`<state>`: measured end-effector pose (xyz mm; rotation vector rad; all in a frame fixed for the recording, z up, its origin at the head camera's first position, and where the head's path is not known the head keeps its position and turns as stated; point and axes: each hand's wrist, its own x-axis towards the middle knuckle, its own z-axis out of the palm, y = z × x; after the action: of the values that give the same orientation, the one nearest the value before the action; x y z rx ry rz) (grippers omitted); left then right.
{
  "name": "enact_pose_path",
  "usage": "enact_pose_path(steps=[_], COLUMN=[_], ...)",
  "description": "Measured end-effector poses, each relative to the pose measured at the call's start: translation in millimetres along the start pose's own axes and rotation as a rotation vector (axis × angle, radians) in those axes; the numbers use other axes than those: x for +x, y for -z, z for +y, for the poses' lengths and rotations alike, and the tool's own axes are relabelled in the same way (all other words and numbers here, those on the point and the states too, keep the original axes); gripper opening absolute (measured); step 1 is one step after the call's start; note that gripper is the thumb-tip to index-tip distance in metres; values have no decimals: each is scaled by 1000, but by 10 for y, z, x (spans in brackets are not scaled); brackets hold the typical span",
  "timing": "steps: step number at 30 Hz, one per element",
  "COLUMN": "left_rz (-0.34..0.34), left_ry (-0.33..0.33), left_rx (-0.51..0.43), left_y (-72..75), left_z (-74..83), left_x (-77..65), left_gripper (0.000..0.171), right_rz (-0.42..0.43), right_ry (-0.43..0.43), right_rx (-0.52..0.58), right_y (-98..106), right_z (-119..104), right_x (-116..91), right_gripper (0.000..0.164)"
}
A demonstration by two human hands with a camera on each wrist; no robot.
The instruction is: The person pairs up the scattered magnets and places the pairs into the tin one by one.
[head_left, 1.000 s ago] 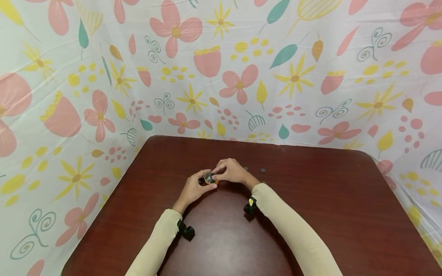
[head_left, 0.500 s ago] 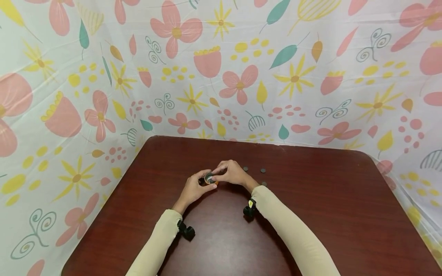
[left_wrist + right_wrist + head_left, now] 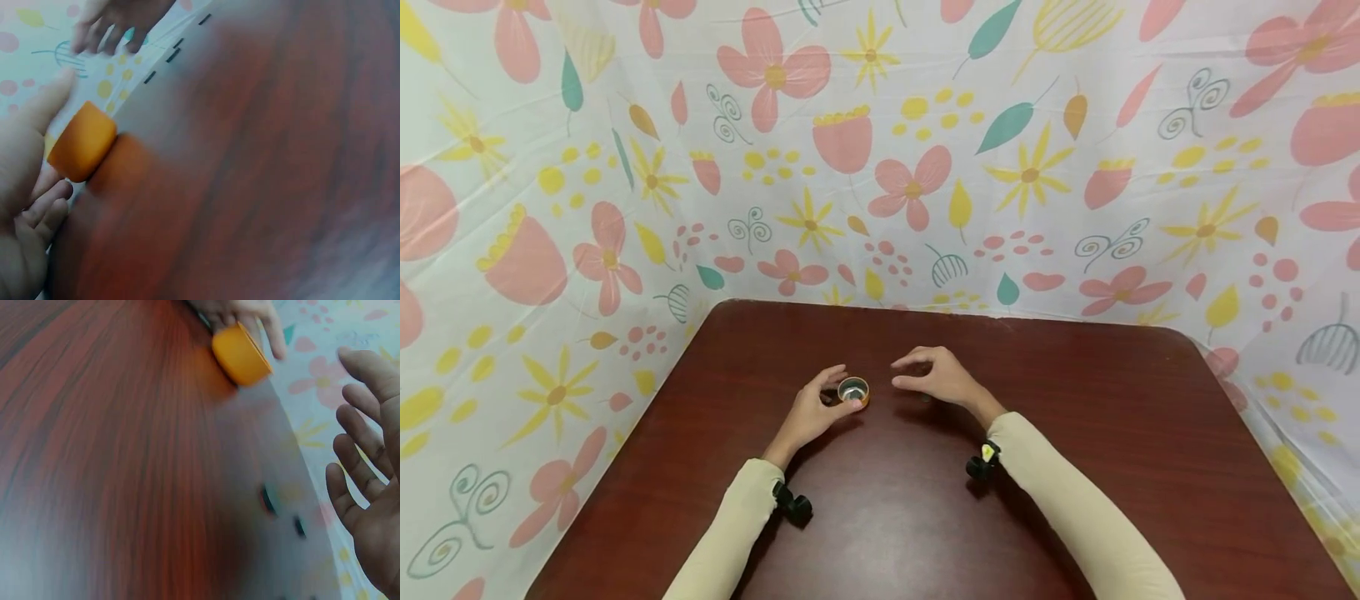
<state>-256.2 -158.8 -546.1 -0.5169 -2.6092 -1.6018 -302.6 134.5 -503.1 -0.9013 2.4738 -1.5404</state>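
A small cup (image 3: pixel 853 382), orange outside and shiny silver inside, stands upright on the table. My left hand (image 3: pixel 808 417) is around its left side, thumb at the near rim and fingers behind. In the left wrist view the thumb and fingers look spread around the orange cup (image 3: pixel 84 142), with gaps showing. To the right of the cup, my right hand (image 3: pixel 943 379) hovers with relaxed fingers and holds nothing. Small dark discs (image 3: pixel 268 500) lie on the table near the right hand; in the head view that hand hides most of them.
The dark red wooden table (image 3: pixel 880 500) has a floral curtain (image 3: pixel 880 167) along its back and left sides. Several thin dark discs (image 3: pixel 174 55) lie in a loose group in the left wrist view. Black wrist cameras (image 3: pixel 793 507) sit on both sleeves.
My right hand has drawn away from the cup to the right. The left hand's fingers have loosened around the cup. Discs visible half a second ago are now mostly behind the right hand.
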Motion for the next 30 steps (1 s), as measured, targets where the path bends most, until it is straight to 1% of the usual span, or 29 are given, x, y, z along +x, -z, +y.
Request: enact_pose_path(steps=[3, 6, 9, 13, 18, 21, 24, 28, 30], left_rz=[-3, -24, -48, -90, -166, -194, -228, -280, -280], left_ry=[-2, -34, -82, -136, -176, -201, -209, -172, -155], left_rx=[-21, -9, 6, 21, 45, 72, 89, 109, 123], left_y=[53, 106, 139, 111, -26, -140, -265, -438, -533], left_z=[15, 84, 210, 439, 734, 847, 905, 922, 901], left_x=[26, 77, 138, 220, 313, 369, 421, 456, 454], left_gripper=[71, 65, 61, 58, 61, 62, 62, 62, 59], right_rz=[28, 51, 69, 86, 101, 114, 128, 135, 140], right_ry=[-37, -75, -95, -105, -114, -114, -112, -138, -137], right_rx=[-38, -91, -136, -179, -228, -272, -314, -345, -355], right_y=[210, 414, 584, 743, 852, 883, 896, 886, 866], right_z=[23, 55, 87, 121, 115, 102, 107, 152, 178], right_x=[-187, -369, -523, -678, -815, -873, -926, -998, -1023], right_gripper=[36, 36, 38, 42, 43, 43, 43, 43, 41])
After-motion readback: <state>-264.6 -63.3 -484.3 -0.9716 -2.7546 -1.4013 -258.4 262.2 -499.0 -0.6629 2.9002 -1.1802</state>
